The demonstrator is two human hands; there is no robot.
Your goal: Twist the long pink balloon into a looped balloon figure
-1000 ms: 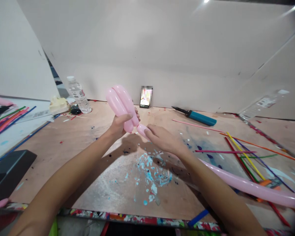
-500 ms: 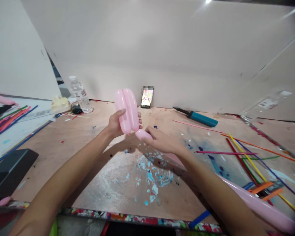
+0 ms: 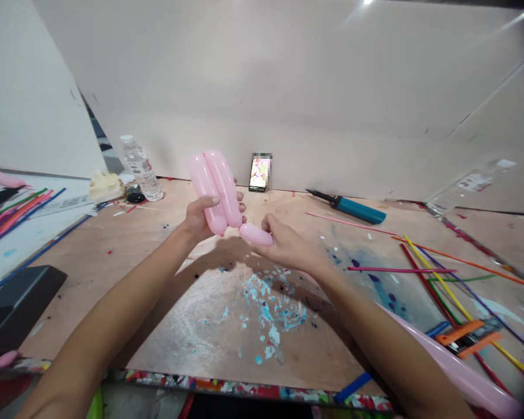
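A long pink balloon (image 3: 216,189) is folded and twisted into side-by-side segments, which my left hand (image 3: 199,218) grips with the thumb in front and the fingers behind. From the twist at the bottom, a short segment (image 3: 254,234) runs right into my right hand (image 3: 283,241), pinched between thumb and fingers. The balloon's long remaining length (image 3: 454,364) passes under my right forearm toward the lower right. My forearm hides part of it.
A phone (image 3: 261,173) leans against the back wall. A blue hand pump (image 3: 360,210) lies behind on the right. Uninflated balloons (image 3: 441,279) and an orange-handled tool (image 3: 469,337) lie at right. Water bottles (image 3: 142,170) stand left and right; a dark box (image 3: 21,305) is at left.
My left hand has shifted slightly left and tilted the folded segments to the left. The short segment in my right hand shows a little longer. The long end at lower right has shifted slightly.
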